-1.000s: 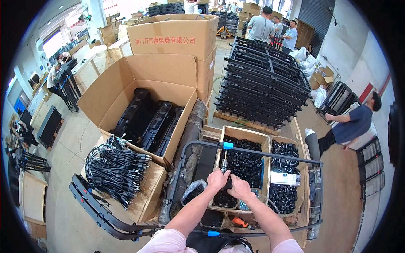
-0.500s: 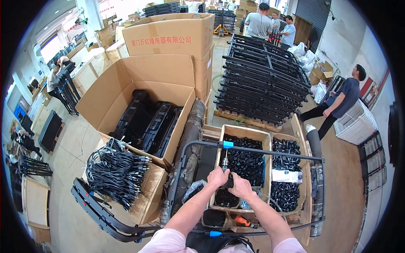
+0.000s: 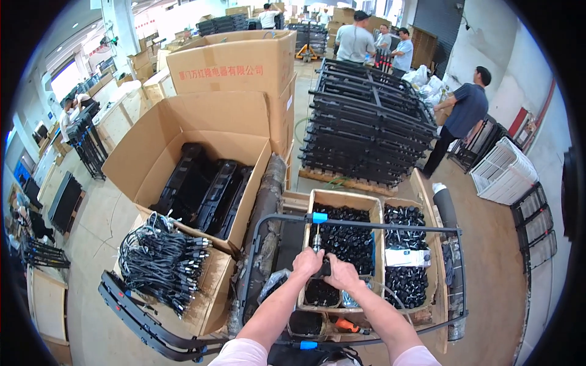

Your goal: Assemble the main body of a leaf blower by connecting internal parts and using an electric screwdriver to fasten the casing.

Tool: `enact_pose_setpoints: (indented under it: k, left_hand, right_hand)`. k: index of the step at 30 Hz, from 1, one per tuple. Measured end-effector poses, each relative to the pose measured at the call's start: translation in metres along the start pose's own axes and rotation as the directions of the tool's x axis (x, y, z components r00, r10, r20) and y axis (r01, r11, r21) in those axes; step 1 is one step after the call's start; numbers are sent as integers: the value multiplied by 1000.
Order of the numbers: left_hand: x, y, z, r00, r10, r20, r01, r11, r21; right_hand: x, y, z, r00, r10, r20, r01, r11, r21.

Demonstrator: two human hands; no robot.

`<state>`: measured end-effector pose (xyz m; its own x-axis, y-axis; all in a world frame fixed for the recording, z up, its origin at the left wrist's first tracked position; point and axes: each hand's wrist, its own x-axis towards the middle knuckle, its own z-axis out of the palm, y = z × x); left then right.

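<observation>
Left hand (image 3: 307, 262), right hand (image 3: 344, 274) clamped round drill (image 3: 317, 243). Crate (image 3: 345, 196): black knobs (image 3: 347, 241). Carton (image 3: 223, 113): long black parts (image 3: 210, 189).

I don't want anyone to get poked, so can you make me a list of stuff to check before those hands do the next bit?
1. Both hands on the tool: ok. The left hand and right hand hold the power driver.
2. Bit aimed right: ok. The bit points toward the blue clip on the black frame.
3. Bit properly seated: cannot tell. The tip is too small to see.
4. A hand free for something else: not ok. Both are busy.
5. Other people clear: ok. The person in the dark shirt stands apart from the frame.
</observation>
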<state>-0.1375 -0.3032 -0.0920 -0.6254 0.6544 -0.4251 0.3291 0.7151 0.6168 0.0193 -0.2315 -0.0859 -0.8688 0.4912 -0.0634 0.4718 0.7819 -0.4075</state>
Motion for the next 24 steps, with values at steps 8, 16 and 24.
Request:
enact_pose_setpoints:
  k: [8, 16, 24]
  left_hand:
    - [3, -2, 4, 999, 1, -43, 1, 999, 43]
    - [13, 1, 4, 999, -37, -32, 38, 999, 29]
    - [13, 6, 0, 999, -54, 1, 54, 998, 29]
  right_hand:
    - [1, 2, 0, 1000, -8, -21, 9, 999, 41]
    - [8, 6, -3, 992, 74, 106, -88, 987, 135]
    - [10, 1, -11, 985, 123, 121, -138, 982, 126]
